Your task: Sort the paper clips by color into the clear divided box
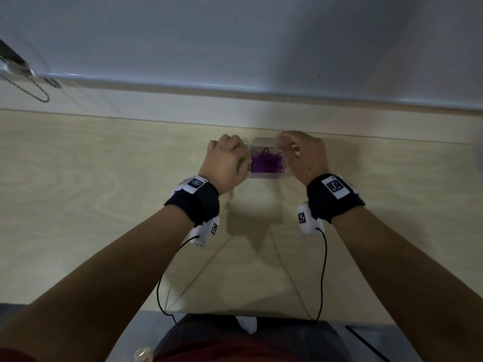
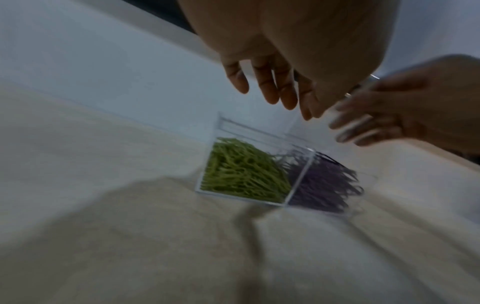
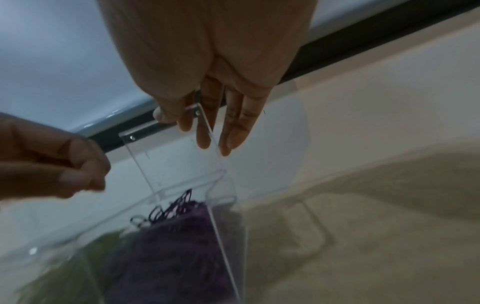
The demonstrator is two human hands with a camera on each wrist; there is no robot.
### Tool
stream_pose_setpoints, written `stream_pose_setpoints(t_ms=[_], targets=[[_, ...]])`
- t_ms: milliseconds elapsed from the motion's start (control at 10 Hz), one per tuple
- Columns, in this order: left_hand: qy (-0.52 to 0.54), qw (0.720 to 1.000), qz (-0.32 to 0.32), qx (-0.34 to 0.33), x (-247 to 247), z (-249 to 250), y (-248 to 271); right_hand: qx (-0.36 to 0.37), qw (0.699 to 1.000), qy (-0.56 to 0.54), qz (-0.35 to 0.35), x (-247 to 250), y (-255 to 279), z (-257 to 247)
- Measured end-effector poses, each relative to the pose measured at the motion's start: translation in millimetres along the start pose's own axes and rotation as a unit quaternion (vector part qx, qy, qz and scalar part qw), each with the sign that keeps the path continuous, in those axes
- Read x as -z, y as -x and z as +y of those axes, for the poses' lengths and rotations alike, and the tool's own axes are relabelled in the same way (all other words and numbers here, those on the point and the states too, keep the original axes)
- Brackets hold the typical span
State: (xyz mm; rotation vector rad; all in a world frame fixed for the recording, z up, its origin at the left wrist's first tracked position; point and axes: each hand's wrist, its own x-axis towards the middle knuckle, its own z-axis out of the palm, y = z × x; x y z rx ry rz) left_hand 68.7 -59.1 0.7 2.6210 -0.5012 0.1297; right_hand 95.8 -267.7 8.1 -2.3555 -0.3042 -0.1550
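Clear divided box [image 2: 287, 170] on surface [image 1: 104, 205], far centre: green clips [image 2: 241, 174] left compartment, purple clips [image 1: 266, 163] right. Right hand [image 3: 207, 67] pinches raised clear lid [image 3: 176, 156]; left hand [image 2: 285, 61] grip spread, relaxed, above box.

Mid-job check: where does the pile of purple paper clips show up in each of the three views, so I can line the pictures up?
Head: the pile of purple paper clips lies centre frame, between the two hands.
Left wrist: right of centre, beside the green paper clips.
Right wrist: bottom centre, behind the clear wall.
Shared landmark: the clear divided plastic box holding them.
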Motion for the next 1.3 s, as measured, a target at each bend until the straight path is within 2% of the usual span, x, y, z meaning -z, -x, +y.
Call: stream_pose_setpoints(t_ms=[100,200,300,500,600,700,800,900,1000,1100,1200,1300], targets=[[-0.097,0.994,-0.049,0.013,-13.3,16.3,-3.8,-0.028,0.999,-0.027,-0.004,3.2,-19.6,-0.8],[-0.144,0.984,-0.066,0.084,-22.5,27.3,-8.3,-0.033,0.998,-0.041,-0.021,4.7,-30.3,1.0],[-0.125,0.981,-0.076,0.126,-30.0,35.5,-11.1,-0.042,0.998,-0.046,-0.033,4.7,-32.5,3.9],[-0.115,0.979,-0.114,0.125,-40.0,40.0,-12.3,-0.047,0.997,-0.058,-0.034,4.8,-29.3,3.3],[-0.071,0.986,-0.095,0.120,-29.0,34.7,-6.6,-0.051,0.995,-0.065,-0.046,7.5,-22.8,1.7],[0.000,0.991,0.002,0.136,-13.4,14.7,7.4,-0.031,0.996,-0.071,-0.043,8.4,-6.1,2.5],[0.027,0.984,0.054,0.169,-6.6,-11.2,21.0,0.031,0.997,-0.012,-0.063,3.6,17.5,8.9],[0.080,0.977,0.040,0.193,-9.2,-22.6,23.2,0.065,0.991,0.075,-0.086,-12.2,44.8,18.6],[0.100,0.973,0.038,0.204,-11.5,-22.9,22.4,0.071,0.991,0.101,-0.049,-24.9,58.0,19.4],[0.100,0.973,0.028,0.204,-10.4,-24.0,25.5,0.067,0.991,0.109,-0.043,-26.9,59.1,11.2],[0.104,0.974,-0.002,0.199,-0.6,-24.2,25.0,0.057,0.981,0.152,-0.104,-20.4,54.8,1.5],[0.092,0.980,-0.002,0.174,13.5,-38.1,41.4,0.050,0.970,0.187,-0.144,-5.3,73.1,9.1]])
